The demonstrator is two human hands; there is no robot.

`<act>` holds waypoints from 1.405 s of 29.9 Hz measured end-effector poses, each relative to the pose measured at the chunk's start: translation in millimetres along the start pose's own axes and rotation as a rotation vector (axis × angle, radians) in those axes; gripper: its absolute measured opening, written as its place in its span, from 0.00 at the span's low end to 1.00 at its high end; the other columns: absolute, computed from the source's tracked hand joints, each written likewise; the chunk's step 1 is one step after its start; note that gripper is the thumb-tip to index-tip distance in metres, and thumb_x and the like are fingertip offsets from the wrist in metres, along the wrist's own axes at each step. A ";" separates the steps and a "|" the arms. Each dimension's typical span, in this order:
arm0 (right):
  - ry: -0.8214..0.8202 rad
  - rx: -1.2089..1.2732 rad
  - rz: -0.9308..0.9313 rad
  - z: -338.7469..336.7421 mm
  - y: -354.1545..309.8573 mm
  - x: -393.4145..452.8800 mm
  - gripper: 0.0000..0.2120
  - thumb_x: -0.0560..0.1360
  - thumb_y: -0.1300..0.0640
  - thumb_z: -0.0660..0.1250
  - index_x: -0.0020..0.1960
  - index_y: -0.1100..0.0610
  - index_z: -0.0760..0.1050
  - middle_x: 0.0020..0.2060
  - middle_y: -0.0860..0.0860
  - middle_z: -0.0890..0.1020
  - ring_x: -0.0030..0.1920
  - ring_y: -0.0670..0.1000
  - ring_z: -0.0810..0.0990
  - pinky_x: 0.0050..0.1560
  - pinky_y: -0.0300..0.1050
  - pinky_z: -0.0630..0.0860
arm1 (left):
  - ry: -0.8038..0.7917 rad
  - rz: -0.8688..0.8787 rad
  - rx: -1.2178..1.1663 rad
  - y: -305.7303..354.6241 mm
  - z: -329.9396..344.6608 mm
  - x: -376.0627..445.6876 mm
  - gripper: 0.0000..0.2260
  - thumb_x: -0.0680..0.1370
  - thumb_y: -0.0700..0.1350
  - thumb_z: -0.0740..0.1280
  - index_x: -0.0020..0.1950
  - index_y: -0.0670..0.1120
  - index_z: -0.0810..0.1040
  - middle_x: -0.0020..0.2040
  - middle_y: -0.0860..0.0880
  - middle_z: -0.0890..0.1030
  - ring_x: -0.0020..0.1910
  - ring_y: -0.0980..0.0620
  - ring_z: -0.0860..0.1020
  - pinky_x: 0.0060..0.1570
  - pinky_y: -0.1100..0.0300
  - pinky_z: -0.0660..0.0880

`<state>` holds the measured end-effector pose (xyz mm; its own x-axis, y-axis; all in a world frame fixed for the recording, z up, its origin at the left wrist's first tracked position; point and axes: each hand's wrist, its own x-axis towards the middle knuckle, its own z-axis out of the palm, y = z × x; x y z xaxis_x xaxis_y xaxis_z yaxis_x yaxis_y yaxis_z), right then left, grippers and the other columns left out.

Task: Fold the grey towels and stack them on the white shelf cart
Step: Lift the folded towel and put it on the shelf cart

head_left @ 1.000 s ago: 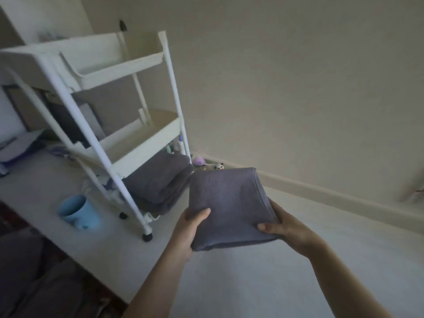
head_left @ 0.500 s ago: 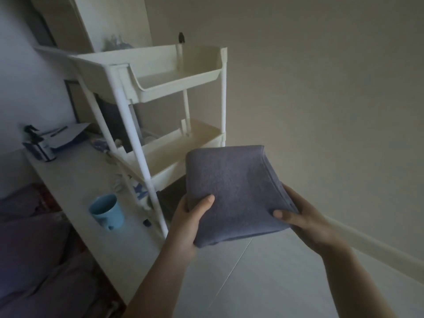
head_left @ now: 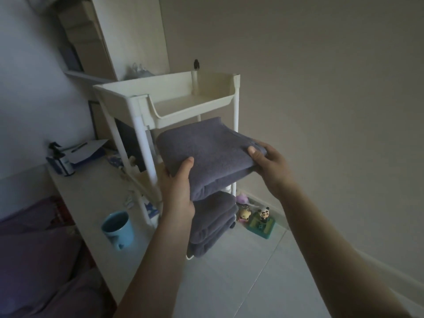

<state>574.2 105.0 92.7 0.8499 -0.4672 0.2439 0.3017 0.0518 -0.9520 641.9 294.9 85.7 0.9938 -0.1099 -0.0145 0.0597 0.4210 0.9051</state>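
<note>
Both hands have carried the folded grey towel [head_left: 206, 154] up and closer to the white shelf cart [head_left: 190, 99], just under its top tray. It looks soft and floppy, so holding two sides keeps the fold neat. Thumb on top, the left hand [head_left: 177, 187] grips the near corner. At the right edge, the right hand [head_left: 269, 160] pinches it. Both arms reach forward. More folded towels [head_left: 213, 223] sit below the hands.

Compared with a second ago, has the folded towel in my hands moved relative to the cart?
Yes. The folded towel has gone up and toward the white cart, now at its middle shelf.
</note>
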 end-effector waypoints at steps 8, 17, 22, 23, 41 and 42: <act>-0.090 -0.098 0.016 30.8 17.2 65.0 0.24 0.71 0.48 0.68 0.62 0.59 0.74 0.56 0.57 0.81 0.58 0.56 0.79 0.62 0.55 0.74 | 0.287 0.153 0.199 -2.4 4.4 53.6 0.39 0.62 0.61 0.73 0.71 0.50 0.68 0.66 0.53 0.75 0.63 0.52 0.75 0.64 0.52 0.72; -0.114 -0.628 -0.079 54.8 42.1 94.2 0.17 0.77 0.54 0.63 0.65 0.56 0.73 0.57 0.53 0.80 0.59 0.54 0.77 0.57 0.42 0.70 | 0.392 0.182 0.587 -7.0 -5.1 82.6 0.30 0.79 0.45 0.63 0.77 0.47 0.54 0.76 0.44 0.59 0.73 0.43 0.62 0.72 0.49 0.62; -0.070 -0.848 -0.092 68.9 48.5 92.2 0.24 0.79 0.55 0.57 0.74 0.54 0.57 0.67 0.57 0.70 0.63 0.59 0.72 0.61 0.48 0.68 | 0.377 0.122 0.739 -1.1 2.1 68.1 0.27 0.80 0.38 0.57 0.78 0.46 0.53 0.76 0.42 0.60 0.73 0.43 0.61 0.71 0.54 0.60; -0.059 -0.894 -0.126 71.1 49.3 90.1 0.26 0.79 0.56 0.55 0.75 0.50 0.54 0.68 0.57 0.68 0.63 0.59 0.72 0.62 0.51 0.69 | 0.372 0.119 0.812 0.7 4.4 65.2 0.27 0.80 0.37 0.56 0.78 0.47 0.53 0.77 0.42 0.56 0.74 0.44 0.58 0.70 0.56 0.57; -0.014 -1.040 -0.267 52.6 62.2 47.2 0.25 0.78 0.47 0.48 0.70 0.55 0.69 0.71 0.56 0.68 0.71 0.57 0.61 0.71 0.47 0.57 | -0.003 0.202 1.486 -0.8 18.2 33.1 0.24 0.82 0.50 0.52 0.77 0.47 0.54 0.78 0.41 0.47 0.77 0.44 0.42 0.72 0.44 0.37; 0.019 -1.020 -0.279 47.9 56.7 36.7 0.25 0.77 0.47 0.49 0.69 0.55 0.69 0.70 0.56 0.69 0.70 0.56 0.63 0.70 0.46 0.58 | -0.028 0.249 1.429 -2.2 23.2 24.9 0.23 0.82 0.50 0.53 0.77 0.48 0.56 0.78 0.42 0.48 0.77 0.45 0.42 0.72 0.45 0.36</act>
<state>643.2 133.1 56.6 0.7966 -0.3624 0.4839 -0.0277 -0.8215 -0.5696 664.3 270.3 93.2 0.9613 -0.1939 0.1959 -0.2699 -0.8066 0.5258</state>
